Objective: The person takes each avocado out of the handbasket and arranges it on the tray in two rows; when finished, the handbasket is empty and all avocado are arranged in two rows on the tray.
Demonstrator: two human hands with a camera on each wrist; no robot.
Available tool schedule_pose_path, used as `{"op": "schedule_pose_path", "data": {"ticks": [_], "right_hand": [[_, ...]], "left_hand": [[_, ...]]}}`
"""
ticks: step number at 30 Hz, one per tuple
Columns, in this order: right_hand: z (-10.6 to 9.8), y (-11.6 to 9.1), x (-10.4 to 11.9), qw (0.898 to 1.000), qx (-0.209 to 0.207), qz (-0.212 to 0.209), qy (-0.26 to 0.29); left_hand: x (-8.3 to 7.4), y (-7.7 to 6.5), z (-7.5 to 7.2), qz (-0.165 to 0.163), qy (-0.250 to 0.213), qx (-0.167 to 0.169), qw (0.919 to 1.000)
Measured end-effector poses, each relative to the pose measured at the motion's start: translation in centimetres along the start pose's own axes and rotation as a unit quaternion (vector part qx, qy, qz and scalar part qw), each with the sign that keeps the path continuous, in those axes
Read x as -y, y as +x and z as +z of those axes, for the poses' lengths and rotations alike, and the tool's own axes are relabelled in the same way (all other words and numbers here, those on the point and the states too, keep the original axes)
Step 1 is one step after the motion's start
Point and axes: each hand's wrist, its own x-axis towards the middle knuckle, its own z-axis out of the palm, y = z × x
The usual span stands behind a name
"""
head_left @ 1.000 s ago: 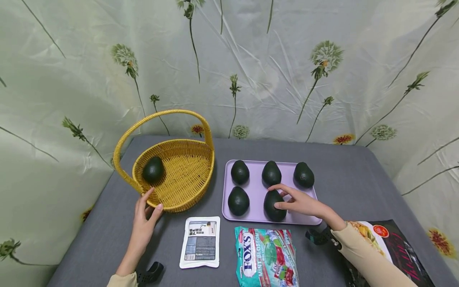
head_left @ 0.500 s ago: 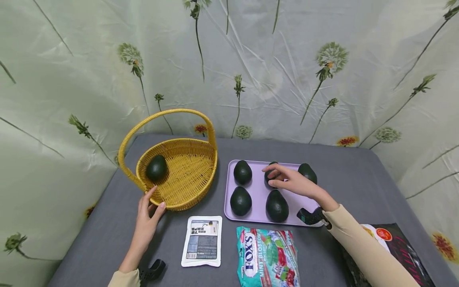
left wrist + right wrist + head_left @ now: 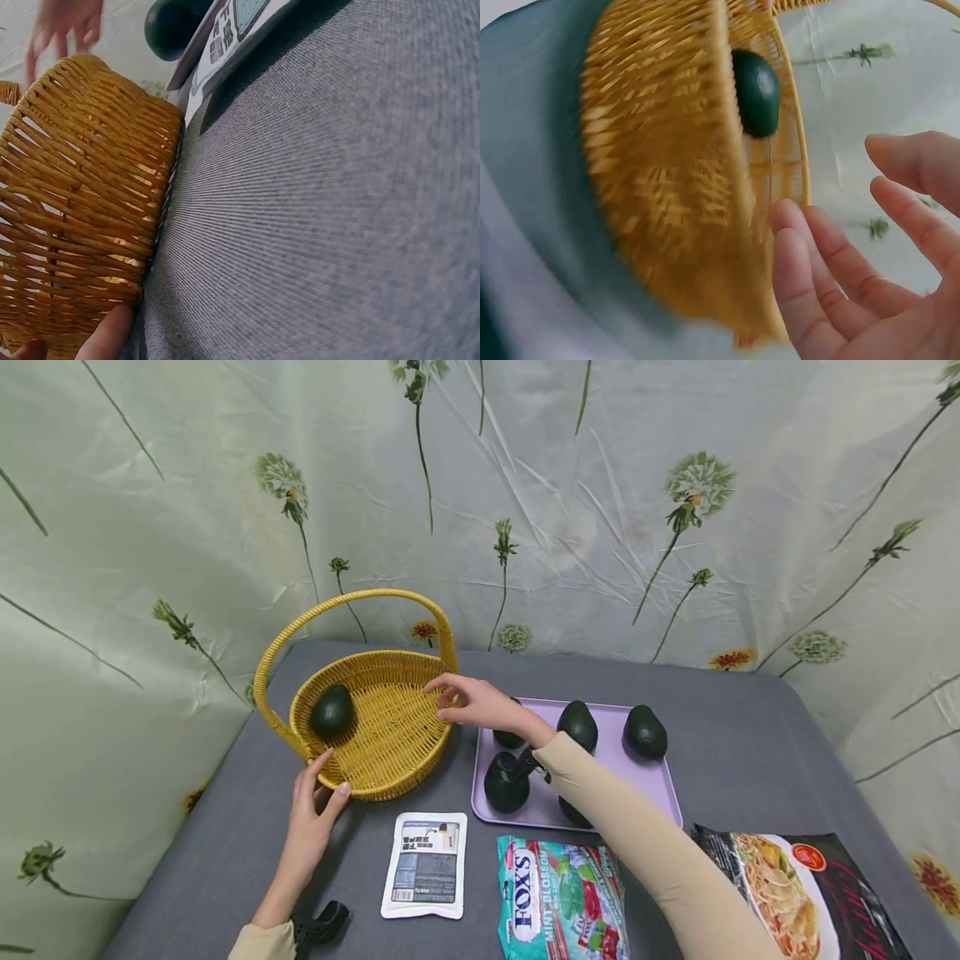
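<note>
A yellow wicker basket (image 3: 397, 731) with a tall arched handle stands at the left of the table, one dark green avocado (image 3: 332, 713) inside it. My left hand (image 3: 309, 818) holds its front-left rim between thumb and fingers. In the left wrist view, two fingertips (image 3: 109, 334) show low against the woven wall. My right hand (image 3: 480, 702) is stretched out at the basket's right rim, fingers loosely bent and holding nothing. Several avocados (image 3: 645, 732) lie on a lilac tray (image 3: 660, 785) to the right, some partly hidden by my right arm.
In front of the basket lies a white flat packet (image 3: 424, 866). A teal Fox's candy bag (image 3: 558, 897) is below the tray, and a black food package (image 3: 817, 893) lies at the right front. Flowered cloth (image 3: 600, 527) hangs behind the grey table (image 3: 720, 718).
My right hand has left the front middle avocado, crossed over the tray and moved left to the basket's rim. My left hand has stayed at the basket; the avocados keep their places.
</note>
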Motion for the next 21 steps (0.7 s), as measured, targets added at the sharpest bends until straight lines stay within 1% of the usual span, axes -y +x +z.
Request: {"op": "schedule_pose_path", "data": {"ticks": [6, 11, 15, 18, 21], "right_hand": [[2.7, 5.3, 1.8, 0.999, 0.027, 0.003, -0.025], [4.9, 8.4, 2.3, 0.997, 0.053, 0.044, -0.026], [6.9, 9.8, 2.8, 0.995, 0.066, 0.072, -0.029], [8.1, 10.5, 3.2, 0.994, 0.068, 0.079, -0.033], [8.8, 11.0, 3.4, 0.993, 0.076, 0.086, -0.024]], "left_hand": [[0.1, 0.1, 0.0, -0.001, -0.003, 0.001, 1.0], [0.0, 0.2, 0.0, 0.006, -0.004, 0.002, 1.0], [-0.1, 0.2, 0.0, 0.006, -0.003, 0.004, 1.0], [-0.2, 0.2, -0.1, 0.008, -0.004, 0.006, 0.9999], [-0.3, 0.2, -0.1, 0.013, -0.01, 0.01, 0.9998]]}}
